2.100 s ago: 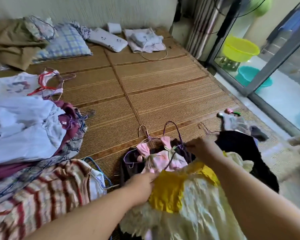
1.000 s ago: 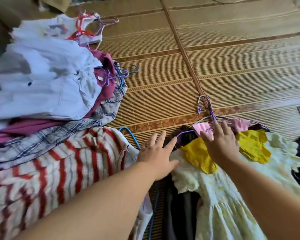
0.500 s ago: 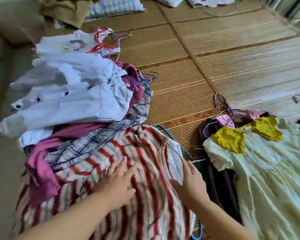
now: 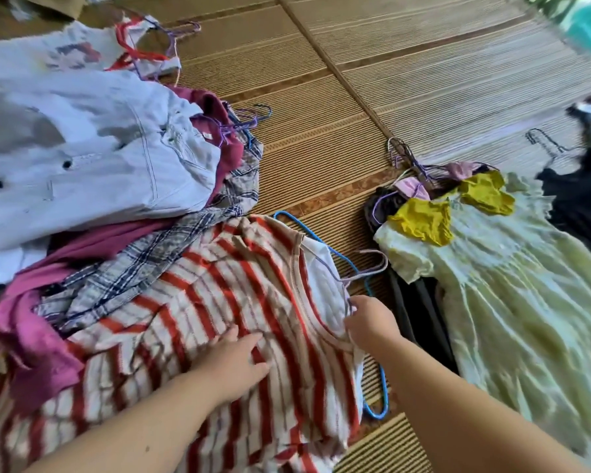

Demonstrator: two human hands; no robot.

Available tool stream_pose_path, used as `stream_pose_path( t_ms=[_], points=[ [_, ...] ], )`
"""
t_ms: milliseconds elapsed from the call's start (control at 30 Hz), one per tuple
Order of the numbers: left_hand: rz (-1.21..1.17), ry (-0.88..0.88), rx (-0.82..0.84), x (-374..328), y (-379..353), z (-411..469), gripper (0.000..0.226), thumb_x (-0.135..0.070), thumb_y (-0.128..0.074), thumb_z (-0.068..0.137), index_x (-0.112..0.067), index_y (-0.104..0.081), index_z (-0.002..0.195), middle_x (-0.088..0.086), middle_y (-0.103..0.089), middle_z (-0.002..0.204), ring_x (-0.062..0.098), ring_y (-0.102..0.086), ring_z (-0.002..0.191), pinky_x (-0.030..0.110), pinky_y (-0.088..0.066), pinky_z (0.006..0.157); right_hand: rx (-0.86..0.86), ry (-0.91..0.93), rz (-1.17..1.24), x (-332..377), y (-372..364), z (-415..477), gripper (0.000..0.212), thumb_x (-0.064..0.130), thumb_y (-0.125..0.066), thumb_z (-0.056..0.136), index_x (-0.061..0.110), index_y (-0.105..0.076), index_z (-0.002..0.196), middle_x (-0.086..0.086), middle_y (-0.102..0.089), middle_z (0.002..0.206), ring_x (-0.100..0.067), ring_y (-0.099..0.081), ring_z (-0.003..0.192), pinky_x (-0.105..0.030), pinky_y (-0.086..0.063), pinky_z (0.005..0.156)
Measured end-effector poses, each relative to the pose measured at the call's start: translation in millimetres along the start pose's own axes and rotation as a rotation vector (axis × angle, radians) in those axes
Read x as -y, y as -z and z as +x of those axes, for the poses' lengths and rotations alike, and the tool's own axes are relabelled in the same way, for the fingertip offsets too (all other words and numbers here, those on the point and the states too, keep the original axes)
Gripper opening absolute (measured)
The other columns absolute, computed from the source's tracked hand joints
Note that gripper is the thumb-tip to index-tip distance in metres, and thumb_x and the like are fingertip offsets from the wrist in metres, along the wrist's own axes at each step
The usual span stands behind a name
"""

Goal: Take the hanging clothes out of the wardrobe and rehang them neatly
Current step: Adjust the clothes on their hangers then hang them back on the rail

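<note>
A red-and-cream striped shirt (image 4: 198,302) lies on top of the left clothes pile. My left hand (image 4: 234,360) rests flat on its front. My right hand (image 4: 367,320) pinches the shirt's neckline together with a pale purple wire hanger (image 4: 365,271) whose hook sticks out to the right. A blue hanger (image 4: 376,401) lies under the shirt's edge. To the right lies a pale yellow dress (image 4: 512,288) with yellow collar flaps, on top of pink and dark garments with purple hangers (image 4: 403,158).
The pile on the left holds a white denim jacket (image 4: 82,155), a maroon garment, a plaid shirt (image 4: 144,264) and a magenta piece (image 4: 38,339). A black garment (image 4: 580,203) lies at the far right. All rest on a woven bamboo mat (image 4: 338,107).
My hands left the yellow dress and moved left onto the striped shirt. My right hand has now taken hold of the shirt's neckline and hanger, lifting the hook clear.
</note>
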State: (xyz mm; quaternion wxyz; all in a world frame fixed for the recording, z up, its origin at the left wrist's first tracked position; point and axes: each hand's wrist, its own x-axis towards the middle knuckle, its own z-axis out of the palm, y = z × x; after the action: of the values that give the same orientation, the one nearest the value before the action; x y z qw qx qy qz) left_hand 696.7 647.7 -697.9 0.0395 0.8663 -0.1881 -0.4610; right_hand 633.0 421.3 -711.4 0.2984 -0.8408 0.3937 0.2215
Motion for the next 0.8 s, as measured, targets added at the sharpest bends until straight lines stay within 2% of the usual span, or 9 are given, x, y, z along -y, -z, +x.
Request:
stream_pose_path(
  t_ms=[67,200,233,300,400,467,533,700,800],
  points=[
    [-0.072,-0.038,-0.048,-12,8,-2,0.064,-0.048,-0.05,0.09,-0.033,-0.029,0.148,0.013,-0.014,0.158,0.028,-0.02,0.144,0.034,-0.02,0.117,-0.002,0.002,0.11,5,3,-12,0.027,0.01,-0.053,0.077,0.018,-0.062,0.102,-0.001,-0.066,0.09,-0.022,-0.061,0.09,-0.023,-0.037,0.066],
    [-0.237,-0.208,-0.17,-51,28,-8,0.066,-0.053,-0.048,0.084,-0.024,-0.041,0.142,0.004,-0.04,0.148,0.016,-0.037,0.136,0.02,-0.025,0.109,-0.04,0.119,0.326,17,5,-46,0.033,0.012,-0.056,0.082,0.026,-0.06,0.111,0.009,-0.055,0.069,-0.006,-0.051,0.058,-0.017,-0.036,0.052],
    [-0.313,-0.232,-0.183,-61,31,-12,0.061,-0.052,-0.051,0.084,-0.022,-0.046,0.137,0.001,-0.05,0.139,0.015,-0.045,0.129,0.019,-0.03,0.103,-0.026,0.172,0.369,20,4,-55,0.029,0.014,-0.058,0.083,0.028,-0.061,0.108,0.01,-0.053,0.064,0.0,-0.047,0.053,-0.013,-0.035,0.051],
    [-0.499,-0.222,-0.238,-79,34,-18,0.028,-0.042,-0.06,0.088,-0.025,-0.057,0.111,-0.006,-0.065,0.108,0.012,-0.06,0.102,0.015,-0.04,0.089,0.019,0.291,0.409,25,5,-72,0.022,0.016,-0.061,0.083,0.034,-0.061,0.096,0.01,-0.049,0.058,0.002,-0.045,0.048,-0.012,-0.035,0.05],
    [-0.632,-0.127,-0.359,-86,35,-24,0.01,-0.031,-0.061,0.089,-0.027,-0.052,0.092,-0.008,-0.064,0.082,0.009,-0.06,0.076,0.011,-0.041,0.067,0.084,0.352,0.424,29,9,-87,0.029,0.011,-0.058,0.083,0.038,-0.059,0.093,0.009,-0.046,0.056,0.001,-0.045,0.046,-0.013,-0.034,0.047],
    [-0.733,-0.064,-0.394,-82,35,-25,0.008,-0.017,-0.059,0.089,-0.022,-0.054,0.088,-0.005,-0.065,0.077,0.02,-0.064,0.075,0.025,-0.048,0.073,0.109,0.333,0.408,28,14,-88,0.029,0.011,-0.059,0.082,0.037,-0.058,0.095,0.008,-0.048,0.057,-0.001,-0.043,0.047,-0.015,-0.034,0.051],
    [-0.89,-0.019,-0.386,-76,36,-30,0.019,-0.002,-0.051,0.091,-0.019,-0.052,0.082,0.001,-0.067,0.072,0.021,-0.065,0.065,0.033,-0.051,0.074,0.096,0.317,0.389,24,21,-85,0.027,0.012,-0.059,0.082,0.034,-0.057,0.097,0.009,-0.05,0.061,-0.001,-0.043,0.052,-0.015,-0.035,0.053],
    [-1.035,0.06,-0.439,-60,49,-45,0.021,0.003,-0.042,0.095,-0.013,-0.049,0.083,0.007,-0.062,0.067,0.009,-0.061,0.043,0.024,-0.052,0.06,0.002,0.232,0.416,12,41,-64,0.025,0.009,-0.057,0.082,0.028,-0.059,0.098,0.01,-0.051,0.065,-0.005,-0.047,0.057,-0.017,-0.035,0.053],
    [-1.055,0.09,-0.504,-56,57,-53,0.022,0.002,-0.04,0.096,-0.013,-0.05,0.084,0.009,-0.059,0.066,0.018,-0.06,0.048,0.023,-0.047,0.053,-0.026,0.191,0.418,5,46,-51,0.025,0.009,-0.058,0.082,0.021,-0.064,0.103,0.01,-0.051,0.066,-0.004,-0.046,0.057,-0.018,-0.034,0.052]
  ],
)
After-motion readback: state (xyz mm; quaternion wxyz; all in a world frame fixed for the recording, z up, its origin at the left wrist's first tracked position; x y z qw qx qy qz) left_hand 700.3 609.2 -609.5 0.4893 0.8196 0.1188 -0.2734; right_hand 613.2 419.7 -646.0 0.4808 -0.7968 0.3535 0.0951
